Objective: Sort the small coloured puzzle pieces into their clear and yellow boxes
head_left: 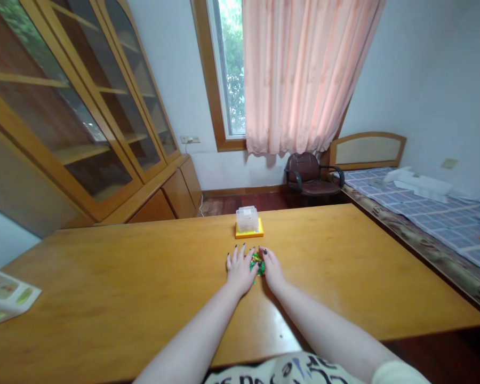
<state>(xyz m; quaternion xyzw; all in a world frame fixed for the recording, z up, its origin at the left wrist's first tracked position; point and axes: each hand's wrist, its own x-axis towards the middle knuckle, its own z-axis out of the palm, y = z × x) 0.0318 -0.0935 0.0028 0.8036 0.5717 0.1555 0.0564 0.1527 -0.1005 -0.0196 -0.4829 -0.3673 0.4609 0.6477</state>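
Both my hands rest on the wooden table [144, 277] around a small pile of green and yellow pieces [257, 263]. My left hand [239, 268] lies flat with its fingers spread, touching the pile's left side. My right hand [271, 266] cups the pile's right side, fingers curved against it. Just beyond the pile stands a small clear plastic box [247, 218] on a yellow-orange base [249, 233]. Most of the pile is hidden between my hands.
A white printed packet [4, 296] lies at the table's left edge. A glass-door wooden cabinet [84, 117] lines the left wall. A dark office chair [310, 176] stands under the curtained window, and a bed [432, 208] runs along the right.
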